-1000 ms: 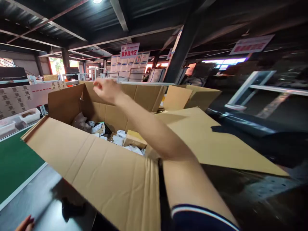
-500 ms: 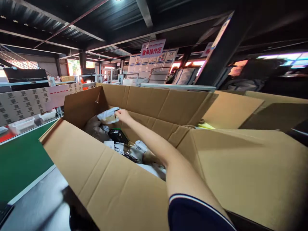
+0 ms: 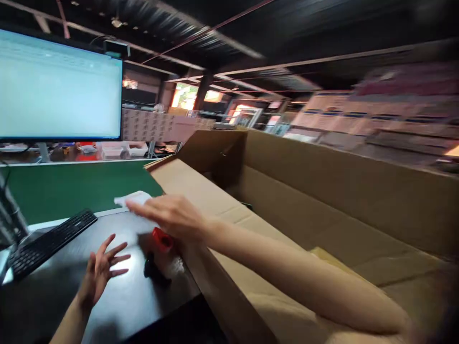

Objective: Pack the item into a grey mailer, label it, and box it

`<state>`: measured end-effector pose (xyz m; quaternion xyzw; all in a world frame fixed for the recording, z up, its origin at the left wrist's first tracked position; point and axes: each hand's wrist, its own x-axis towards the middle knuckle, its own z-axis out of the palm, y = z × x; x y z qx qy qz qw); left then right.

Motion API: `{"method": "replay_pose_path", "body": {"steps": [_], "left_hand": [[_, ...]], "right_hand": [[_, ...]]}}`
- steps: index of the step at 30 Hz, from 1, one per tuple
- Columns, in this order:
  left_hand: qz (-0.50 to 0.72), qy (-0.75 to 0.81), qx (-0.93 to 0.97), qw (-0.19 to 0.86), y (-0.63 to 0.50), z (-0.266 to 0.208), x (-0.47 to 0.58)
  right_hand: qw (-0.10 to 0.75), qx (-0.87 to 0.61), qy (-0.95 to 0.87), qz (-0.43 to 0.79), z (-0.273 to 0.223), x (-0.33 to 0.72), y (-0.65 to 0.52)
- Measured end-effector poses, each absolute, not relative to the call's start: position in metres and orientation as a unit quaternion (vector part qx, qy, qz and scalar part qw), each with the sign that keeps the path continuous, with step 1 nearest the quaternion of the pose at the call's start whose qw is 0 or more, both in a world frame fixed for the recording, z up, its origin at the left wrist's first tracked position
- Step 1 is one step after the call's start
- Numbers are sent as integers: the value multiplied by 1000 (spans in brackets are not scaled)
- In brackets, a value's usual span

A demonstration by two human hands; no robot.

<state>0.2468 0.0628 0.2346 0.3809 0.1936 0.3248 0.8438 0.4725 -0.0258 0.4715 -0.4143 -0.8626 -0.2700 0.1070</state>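
Over the dark bench (image 3: 143,296), in the head view, the right hand (image 3: 172,220) is now carrying a small white packet (image 3: 133,198) leftward, out past the near flap of the big cardboard box (image 3: 322,191). Half a second ago that hand was deep inside the box, lifting the packet from the jumble of parcels; a second ago it was empty and raised above the box. So the packet has been taken out and is travelling toward the workstation. The right fingers are together on the packet's near end, though motion blur is hiding the exact grip.

The left hand (image 3: 100,270) is hovering just above the bench with its fingers spread apart, palm turned toward the incoming packet and holding nothing. Judging from this, it is getting ready to receive or steady the packet.

Just beside it a black handheld device with a red part (image 3: 159,253) is lying on the bench, partly under the right wrist. A keyboard (image 3: 50,241) is sitting at the left, below a lit monitor (image 3: 59,86), with a green surface (image 3: 71,186) between them.
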Motion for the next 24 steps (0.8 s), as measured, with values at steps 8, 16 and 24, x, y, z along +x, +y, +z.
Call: {"method": "replay_pose_path", "body": {"steps": [8, 16, 24], "left_hand": [[514, 445, 266, 683, 96, 156, 140], [416, 555, 446, 566, 122, 61, 130], [399, 580, 565, 430, 82, 21, 103]], "right_hand": [[-7, -185, -971, -152, 255, 407, 57], [-110, -530, -830, 134, 109, 390, 91], [-41, -695, -700, 162, -8, 305, -1]]}}
